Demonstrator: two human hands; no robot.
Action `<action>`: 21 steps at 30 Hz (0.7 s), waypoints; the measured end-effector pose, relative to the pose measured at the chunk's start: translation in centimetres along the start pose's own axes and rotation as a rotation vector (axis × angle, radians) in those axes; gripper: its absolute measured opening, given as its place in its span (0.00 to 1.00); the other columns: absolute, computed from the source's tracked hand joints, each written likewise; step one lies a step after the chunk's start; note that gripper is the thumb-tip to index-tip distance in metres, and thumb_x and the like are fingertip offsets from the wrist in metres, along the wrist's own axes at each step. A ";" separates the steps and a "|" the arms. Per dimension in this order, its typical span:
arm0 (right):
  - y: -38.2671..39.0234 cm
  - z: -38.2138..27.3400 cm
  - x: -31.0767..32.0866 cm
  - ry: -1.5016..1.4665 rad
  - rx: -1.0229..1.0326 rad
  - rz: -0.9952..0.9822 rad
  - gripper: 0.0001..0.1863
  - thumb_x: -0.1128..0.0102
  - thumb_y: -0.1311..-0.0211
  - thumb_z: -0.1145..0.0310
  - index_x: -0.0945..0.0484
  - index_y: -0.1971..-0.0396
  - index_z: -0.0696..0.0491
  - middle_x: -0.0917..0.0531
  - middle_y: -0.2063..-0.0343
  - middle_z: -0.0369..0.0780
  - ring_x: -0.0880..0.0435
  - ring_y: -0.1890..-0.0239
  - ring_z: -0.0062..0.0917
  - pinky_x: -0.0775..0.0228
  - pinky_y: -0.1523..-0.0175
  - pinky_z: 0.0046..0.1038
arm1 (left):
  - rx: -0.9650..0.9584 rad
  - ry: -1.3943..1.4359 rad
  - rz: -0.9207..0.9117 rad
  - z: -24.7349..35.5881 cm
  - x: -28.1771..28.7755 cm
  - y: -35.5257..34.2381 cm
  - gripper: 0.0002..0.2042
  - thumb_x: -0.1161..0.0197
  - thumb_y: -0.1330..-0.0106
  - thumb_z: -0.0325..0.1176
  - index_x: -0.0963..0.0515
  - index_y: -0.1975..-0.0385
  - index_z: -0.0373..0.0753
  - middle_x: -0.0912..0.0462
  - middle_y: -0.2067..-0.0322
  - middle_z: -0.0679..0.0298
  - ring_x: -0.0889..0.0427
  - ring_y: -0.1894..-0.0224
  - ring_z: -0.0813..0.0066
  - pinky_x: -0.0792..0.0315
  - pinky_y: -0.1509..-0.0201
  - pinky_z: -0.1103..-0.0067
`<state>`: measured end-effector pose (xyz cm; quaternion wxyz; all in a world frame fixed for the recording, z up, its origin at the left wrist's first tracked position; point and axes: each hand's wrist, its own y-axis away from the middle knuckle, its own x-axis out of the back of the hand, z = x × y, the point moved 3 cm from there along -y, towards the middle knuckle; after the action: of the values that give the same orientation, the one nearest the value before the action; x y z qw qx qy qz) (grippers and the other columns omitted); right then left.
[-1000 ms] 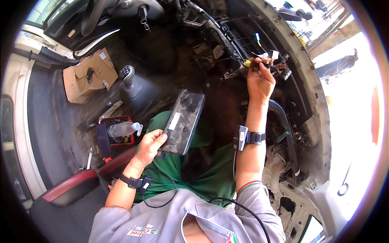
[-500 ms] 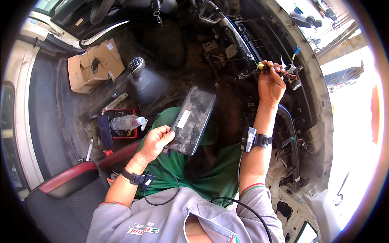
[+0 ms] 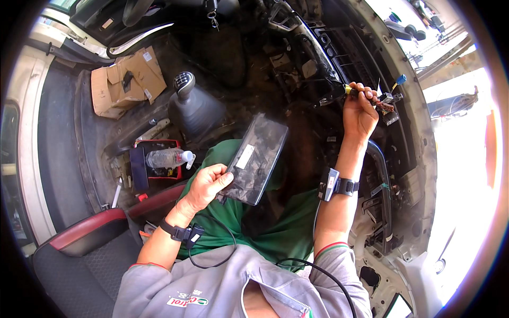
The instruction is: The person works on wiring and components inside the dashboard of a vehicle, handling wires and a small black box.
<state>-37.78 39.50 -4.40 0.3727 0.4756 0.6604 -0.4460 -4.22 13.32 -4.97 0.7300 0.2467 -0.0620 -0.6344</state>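
Observation:
My left hand pinches the lower left corner of a flat, dusty black rectangular panel with a white label on it, held tilted above my thighs. The panel's kind does not show clearly. Up at the stripped dashboard, my right hand is closed around a wiring harness with yellow tape near the thumb side. Loose connectors stick out beyond the fingers, among them a blue connector and a grey one.
A gear lever with a grey boot rises left of the panel. Beyond it lies an opened cardboard box. A water bottle rests in a red-edged tray left of my knee. Keys hang at the top. The bare dashboard frame runs along the right.
The whole view has shifted slightly. My right hand and the harness sit a little farther right, while the left hand keeps its hold on the panel.

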 end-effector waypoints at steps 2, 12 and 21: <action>-0.1 -0.2 0.1 0.002 0.001 0.001 0.18 0.45 0.48 0.93 0.29 0.68 0.51 0.25 0.68 0.35 0.25 0.54 0.32 0.38 0.32 0.39 | 0.001 -0.003 -0.006 0.0 -0.2 -0.1 0.09 0.40 0.27 0.35 0.22 0.66 0.37 0.32 0.75 0.80 0.40 0.72 0.91 0.46 0.68 0.86; -0.2 -0.9 0.7 0.121 -0.024 -0.001 0.12 0.46 0.43 0.91 0.25 0.67 0.56 0.23 0.64 0.40 0.23 0.50 0.35 0.36 0.31 0.41 | -0.054 0.114 0.001 0.6 0.4 1.0 0.10 0.41 0.26 0.37 0.26 0.69 0.40 0.31 0.73 0.80 0.37 0.69 0.90 0.41 0.64 0.85; -0.5 -0.6 1.5 0.141 -0.086 -0.037 0.12 0.48 0.42 0.91 0.25 0.66 0.56 0.22 0.62 0.40 0.23 0.48 0.34 0.41 0.28 0.39 | -0.239 0.186 0.426 3.5 7.1 10.4 0.12 0.41 0.27 0.34 0.22 0.51 0.35 0.17 0.60 0.70 0.21 0.59 0.83 0.28 0.52 0.82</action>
<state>-38.67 40.43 -5.49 0.3372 0.4770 0.7122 -0.3893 5.04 6.35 1.06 0.8736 0.1975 0.0303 -0.4437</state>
